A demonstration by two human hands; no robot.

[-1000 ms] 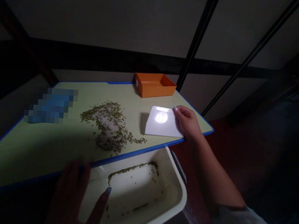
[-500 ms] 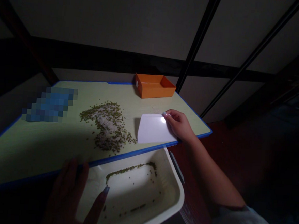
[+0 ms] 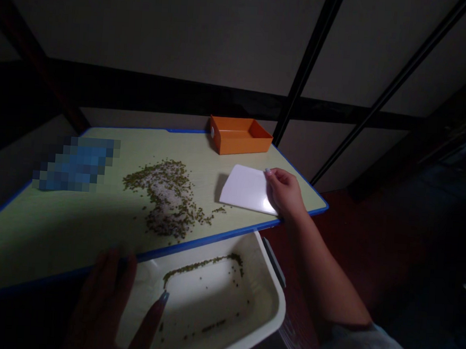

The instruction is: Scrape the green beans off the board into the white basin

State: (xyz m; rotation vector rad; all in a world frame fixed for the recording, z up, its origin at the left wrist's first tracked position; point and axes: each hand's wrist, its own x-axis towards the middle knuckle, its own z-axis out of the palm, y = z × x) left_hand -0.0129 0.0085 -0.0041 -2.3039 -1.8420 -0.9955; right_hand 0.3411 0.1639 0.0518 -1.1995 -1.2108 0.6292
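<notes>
Hands and grain on a pale, blue-edged surface [image 3: 69, 227]. The right hand [image 3: 285, 191] is gripping a white sheet [image 3: 242, 188] between thumb and fingers; the sheet is slanting near the right part of the near edge, its shadow falling to its left. Whether its lower side is touching the surface cannot be told. The left hand [image 3: 106, 304] is lying in shade at the near edge, thumb extending over a white tub [image 3: 278, 310]; whether it is gripping the tub cannot be told.

A mixed pile of green and whitish grains [image 3: 168, 191] is occupying the middle, spreading toward the near edge, with a thin trail [image 3: 218, 209] running toward the sheet. The blue edging [image 3: 212, 237] is separating the pile from the tub, which is sitting just below the near edge and holding scattered green grains [image 3: 202, 265].

An open orange box [image 3: 243, 143] is standing by the far right corner, beyond the sheet and apart from it. A blurred blue thing [image 3: 78, 165] is resting at the left edge. Dark-striped panels [image 3: 179, 32] are rising behind the far edge.
</notes>
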